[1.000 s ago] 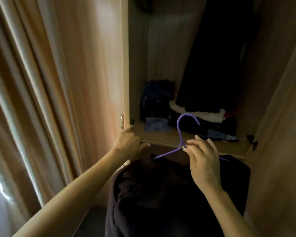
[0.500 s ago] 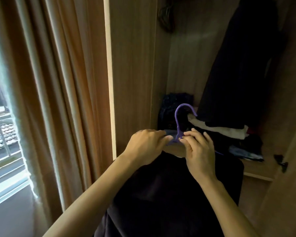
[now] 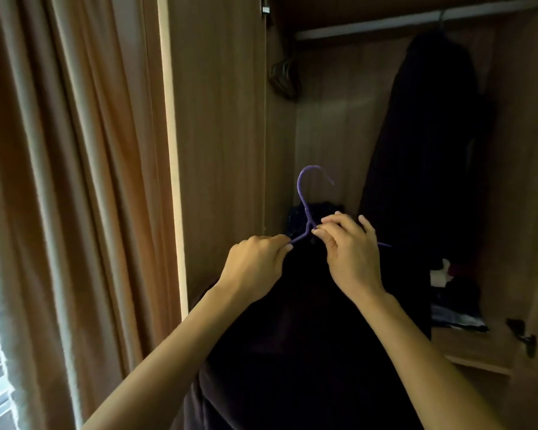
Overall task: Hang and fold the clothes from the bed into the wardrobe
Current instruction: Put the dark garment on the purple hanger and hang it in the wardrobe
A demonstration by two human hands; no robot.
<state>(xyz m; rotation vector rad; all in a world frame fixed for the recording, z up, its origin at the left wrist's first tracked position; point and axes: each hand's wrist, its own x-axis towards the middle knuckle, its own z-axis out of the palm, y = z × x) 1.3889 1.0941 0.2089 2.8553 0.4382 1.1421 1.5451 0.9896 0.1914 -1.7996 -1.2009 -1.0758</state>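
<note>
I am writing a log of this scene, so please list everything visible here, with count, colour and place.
purple hanger: 1, purple, held before the open wardrobe, hook up
dark garment: 1, near black, on the purple hanger, below the hands
hung garment: 1, black, on the rail, right
rail: 1, pale, across the wardrobe top
spare hangers: a bunch, count unclear, dark, at the rail's left end
clothes pile: 1, dark and white, on the shelf
shelf: 1, wood, lower right
wardrobe: 1, brown wood, centre and right
curtain: 1, beige, left
left hand: 1, grips the hanger's left arm
right hand: 1, pinches the hanger's neck
</note>
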